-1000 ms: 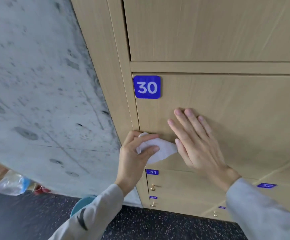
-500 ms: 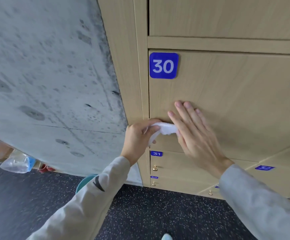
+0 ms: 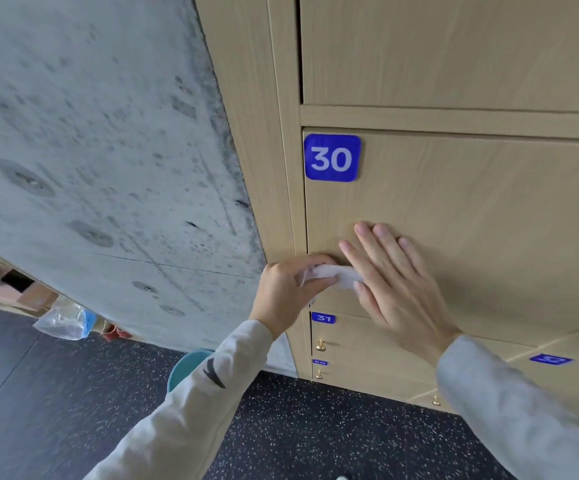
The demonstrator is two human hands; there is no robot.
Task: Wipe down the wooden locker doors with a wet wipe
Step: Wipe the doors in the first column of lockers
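Wet wipe (image 3: 333, 276) bunched at the lower left corner of locker door 30 (image 3: 471, 237), mid-wipe.

Clamped in the left hand (image 3: 290, 289), fingers curled round the wad, at the door's left edge beside the frame; right hand (image 3: 390, 282) laid flat, fingers straight, on the panel just beside, bracing. Best spread wider for fuller contact, then drawn in overlapping strokes with even pressure, steering round the blue number plate (image 3: 332, 158). Door 31 (image 3: 367, 341) below, apparently not yet reached.
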